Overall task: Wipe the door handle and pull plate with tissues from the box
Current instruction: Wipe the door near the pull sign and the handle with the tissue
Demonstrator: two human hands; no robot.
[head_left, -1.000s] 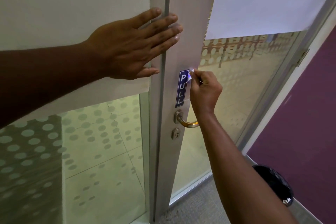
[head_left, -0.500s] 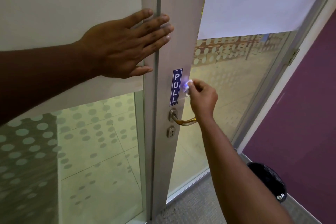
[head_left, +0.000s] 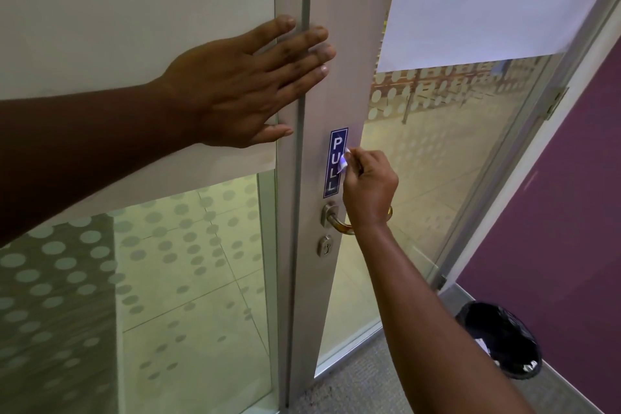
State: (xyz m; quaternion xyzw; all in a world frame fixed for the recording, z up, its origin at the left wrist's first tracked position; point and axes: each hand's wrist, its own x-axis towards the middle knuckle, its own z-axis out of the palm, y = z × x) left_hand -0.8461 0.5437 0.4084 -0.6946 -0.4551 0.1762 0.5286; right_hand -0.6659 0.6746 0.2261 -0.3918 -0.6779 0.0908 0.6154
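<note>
A blue vertical PULL plate (head_left: 335, 161) is stuck on the door's pale stile. My right hand (head_left: 369, 188) pinches a small wad of white tissue (head_left: 344, 163) and presses it against the plate's right edge, about halfway down. Below it the metal door handle (head_left: 331, 216) curves right, its lever partly hidden behind my right wrist. A round key cylinder (head_left: 325, 245) sits under the handle. My left hand (head_left: 248, 84) lies flat, fingers spread, across the frame and the door's edge, above and left of the plate. No tissue box is in view.
The glass door (head_left: 437, 161) has frosted dots and a white sheet (head_left: 487, 0) covering its upper part. A black lined waste bin (head_left: 500, 339) stands on grey carpet at the lower right, against a purple wall (head_left: 554, 228). A dotted glass panel (head_left: 168, 279) fills the left.
My right hand went from the plate's top right corner, off to the right of the plate, then back onto its right edge lower down. The left hand stays flat on the frame.
</note>
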